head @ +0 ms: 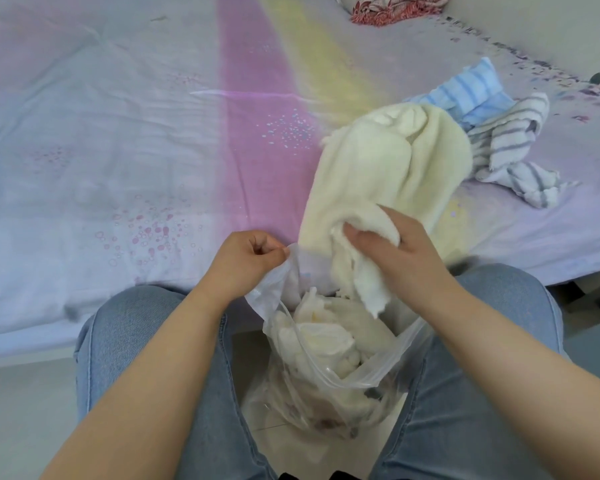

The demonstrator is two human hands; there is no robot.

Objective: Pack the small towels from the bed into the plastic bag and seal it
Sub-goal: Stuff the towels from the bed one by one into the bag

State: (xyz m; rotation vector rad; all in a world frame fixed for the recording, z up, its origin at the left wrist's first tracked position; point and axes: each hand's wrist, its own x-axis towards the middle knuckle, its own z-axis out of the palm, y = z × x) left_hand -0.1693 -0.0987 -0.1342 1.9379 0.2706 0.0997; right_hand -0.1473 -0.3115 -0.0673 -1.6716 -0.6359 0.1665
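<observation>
From the head camera I look down on my knees in blue jeans, with the clear plastic bag standing open between them, just in front of the bed. My left hand is closed, pinching the near-left rim of the bag and holding its mouth up. My right hand is clamped on a pale cream towel; its lower end hangs over the bag's mouth while the rest trails back onto the bed. Inside the bag I see several crumpled white and cream towels already packed. On the bed to the right, beyond the cream towel, lie a blue striped towel and a grey striped towel, touching each other. A red patterned cushion sits at the far edge.
</observation>
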